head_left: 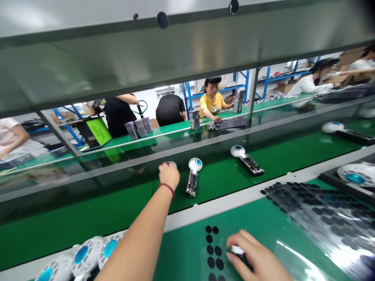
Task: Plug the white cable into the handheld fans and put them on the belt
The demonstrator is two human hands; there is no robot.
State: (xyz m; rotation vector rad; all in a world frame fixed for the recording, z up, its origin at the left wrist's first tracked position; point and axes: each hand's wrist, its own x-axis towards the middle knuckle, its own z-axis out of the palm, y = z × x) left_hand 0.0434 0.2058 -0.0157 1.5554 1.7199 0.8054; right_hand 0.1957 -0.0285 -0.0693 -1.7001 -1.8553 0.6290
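My left hand (170, 175) reaches over the green conveyor belt (131, 199), its fingers closed around what looks like a handheld fan. Only a pale round edge shows past the knuckles. Just right of it lies a handheld fan (195, 164) with a white round head, blue centre and exposed circuit board in the handle. Above the near worktop (181, 249), my right hand (254, 257) pinches a small white piece (237, 249) between thumb and fingers. Left of those fingers is a clear sheet of black round stickers (210, 249).
Another fan (247, 160) lies farther right on the belt. Several white fans (82, 255) sit at lower left. A pile of black-dot sheets (319, 210) covers the right worktop. A metal shelf (175, 50) hangs low overhead. Co-workers, one in a yellow shirt (213, 102), work across the line.
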